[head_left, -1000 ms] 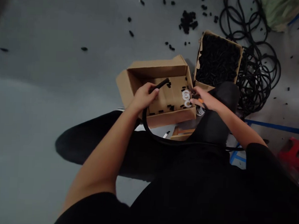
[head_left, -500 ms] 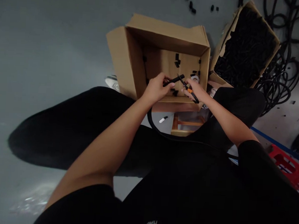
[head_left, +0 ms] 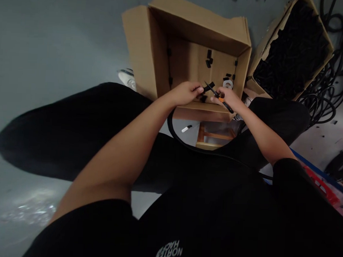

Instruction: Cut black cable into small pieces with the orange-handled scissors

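Pinching a black tube (head_left: 210, 85)

Mid-frame, the left hand (head_left: 187, 93) grips it; the right hand (head_left: 229, 100) grasps scissors (head_left: 220, 99) near its tip. Probably light and bendy, texture too dim to judge; best held just behind that tip.

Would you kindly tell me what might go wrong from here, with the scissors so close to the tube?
The blades of the scissors are close to the left hand gripping the black tube, so a slip might nick its fingers. The tube also loops down across the lap, so shifting a leg might tug it off line.
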Tool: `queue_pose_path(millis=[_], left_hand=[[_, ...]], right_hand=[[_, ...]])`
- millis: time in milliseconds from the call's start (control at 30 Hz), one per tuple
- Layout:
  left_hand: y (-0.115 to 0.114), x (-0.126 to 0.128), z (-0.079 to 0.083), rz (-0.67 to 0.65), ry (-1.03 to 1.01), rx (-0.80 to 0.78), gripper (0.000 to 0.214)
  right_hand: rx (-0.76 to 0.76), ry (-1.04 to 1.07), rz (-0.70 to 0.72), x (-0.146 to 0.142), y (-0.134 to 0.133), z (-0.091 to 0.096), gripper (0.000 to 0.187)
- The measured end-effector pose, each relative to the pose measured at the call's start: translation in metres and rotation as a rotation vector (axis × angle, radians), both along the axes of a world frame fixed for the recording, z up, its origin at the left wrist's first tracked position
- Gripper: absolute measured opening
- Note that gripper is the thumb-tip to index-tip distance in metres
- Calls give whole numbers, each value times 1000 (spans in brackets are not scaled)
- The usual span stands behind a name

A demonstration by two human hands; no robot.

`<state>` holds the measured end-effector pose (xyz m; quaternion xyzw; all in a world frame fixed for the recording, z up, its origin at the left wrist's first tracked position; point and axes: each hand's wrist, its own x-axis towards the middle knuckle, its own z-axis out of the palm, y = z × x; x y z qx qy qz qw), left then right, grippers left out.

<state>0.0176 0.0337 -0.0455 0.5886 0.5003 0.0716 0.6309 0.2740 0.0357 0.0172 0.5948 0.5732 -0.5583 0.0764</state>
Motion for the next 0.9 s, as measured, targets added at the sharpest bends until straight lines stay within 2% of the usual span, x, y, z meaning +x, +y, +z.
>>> queue_pose_path(millis=[100, 233, 367, 433, 500, 600, 667, 767, 833, 900], left_hand=[[0, -6, 3, -49, -60, -55, 65], [0, -23, 3, -77, -198, -207, 79], [3, -32, 1, -63, -253, -323, 80], [2, -27, 2, -64, -201, -298, 76], [0, -17, 4, -25, -106, -206, 70], [-4, -7, 6, 116, 88, -37, 59], [-3, -6, 7, 192, 210, 28, 55], [4, -11, 8, 212, 305, 29, 66], [9, -14, 11, 197, 294, 3, 75], [11, -12, 14, 193, 246, -15, 75]], right_hand=[[-43, 81, 23, 1, 1, 3, 55], [-39, 94, 75, 3, 5, 7, 54], [-50, 77, 106, 6, 4, 9, 50], [-23, 87, 126, 6, 3, 7, 52], [31, 75, 126, 5, 1, 4, 54], [108, -36, 86, 0, -2, -5, 57], [108, -103, 76, -2, -4, -10, 59], [51, -102, 68, -2, -9, -17, 58], [-1, -50, 30, 0, -13, -19, 54], [-57, 23, -6, 1, -16, -20, 51]])
